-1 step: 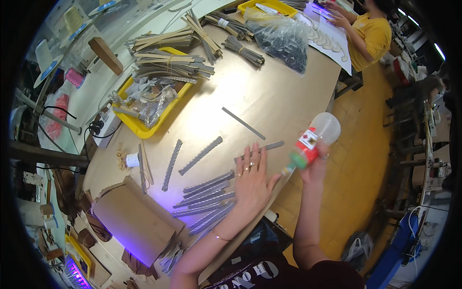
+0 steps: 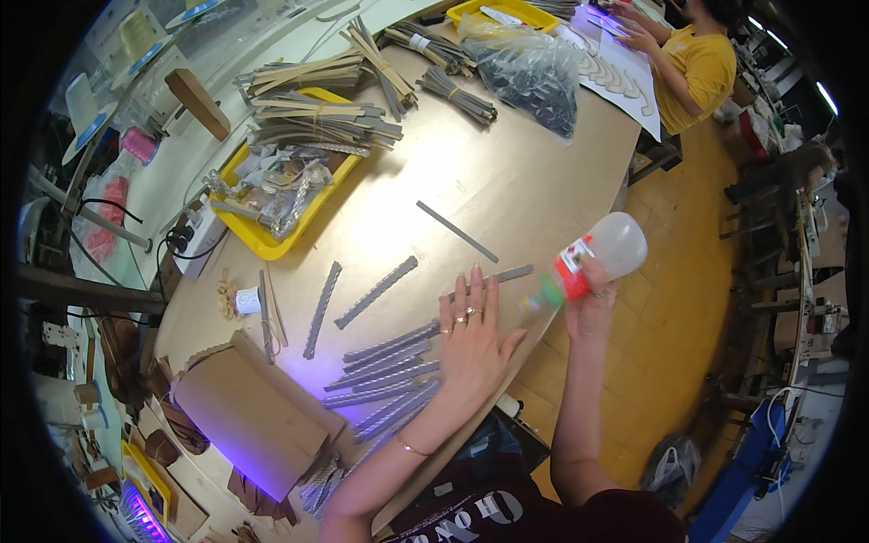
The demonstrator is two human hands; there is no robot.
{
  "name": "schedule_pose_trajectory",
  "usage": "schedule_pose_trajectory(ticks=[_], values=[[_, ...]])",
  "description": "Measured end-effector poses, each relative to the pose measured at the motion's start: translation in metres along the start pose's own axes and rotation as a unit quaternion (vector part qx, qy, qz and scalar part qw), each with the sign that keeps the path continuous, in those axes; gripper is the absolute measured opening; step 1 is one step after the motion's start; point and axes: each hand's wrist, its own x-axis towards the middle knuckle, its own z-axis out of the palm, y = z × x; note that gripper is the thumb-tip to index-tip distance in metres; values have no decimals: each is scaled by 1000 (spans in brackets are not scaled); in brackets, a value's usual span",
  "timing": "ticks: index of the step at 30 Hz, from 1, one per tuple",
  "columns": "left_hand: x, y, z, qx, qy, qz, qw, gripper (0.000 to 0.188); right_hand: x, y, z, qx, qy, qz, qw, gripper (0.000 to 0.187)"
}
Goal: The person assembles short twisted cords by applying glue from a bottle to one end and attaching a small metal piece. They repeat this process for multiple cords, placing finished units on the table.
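My left hand lies flat on the table, fingers stretched out over a thin grey strip whose right end sticks out past the fingertips. My right hand is wrapped around a clear squeeze bottle with a red label and green cap. The bottle is tipped, its blurred nozzle pointing down and left toward the strip, and I cannot tell whether they touch. Beside my left wrist lie several grey braided strips in a loose pile. Two more braided strips and a plain grey strip lie farther off.
A yellow tray holds plastic bags and braided pieces, with bundled strips at its far end. A brown cardboard piece lies near left. Farther back are a bag of dark pieces and a co-worker in a yellow top.
The bottle has tilted flatter in my right hand, and its nozzle has moved slightly left and away from me. My left hand has barely shifted.
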Motion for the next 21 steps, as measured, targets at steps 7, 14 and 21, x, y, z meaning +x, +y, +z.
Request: schedule_pose_trajectory(ticks=[7,14,21], values=[[-10,-9,-4,-9,-2,-16,1000,83,9,-3,19,-311,63,-240,917,55],[-8,-11,1,1,-3,-11,1000,83,13,10,27,-343,79,-283,892,52],[-7,-9,1,-2,1,-16,1000,82,-5,16,45,-300,49,-242,921,55]])
